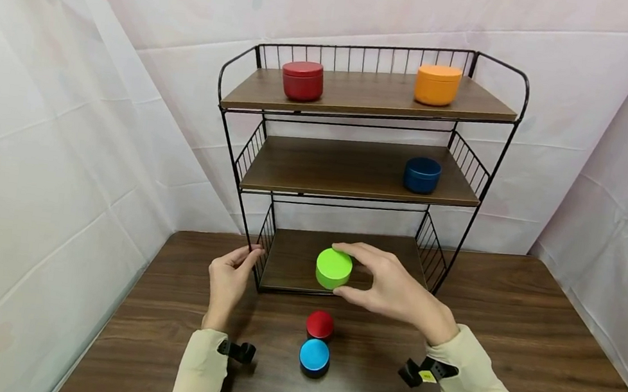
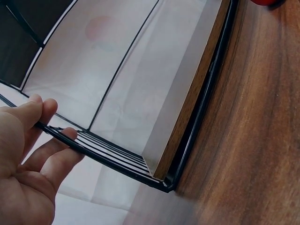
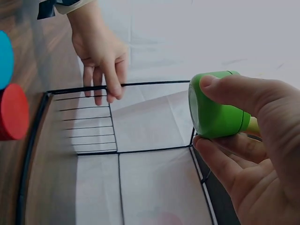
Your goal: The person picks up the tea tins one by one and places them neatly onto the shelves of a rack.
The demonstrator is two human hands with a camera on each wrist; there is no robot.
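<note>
While our left hand pinches the rack's left front post, our right hand grips the green tin between thumb and fingers, and we've got it in the air by the bottom shelf! On the table we see a red tin, a blue tin just beside it. Up top, another red and an orange; mid-shelf, dark blue!
</note>
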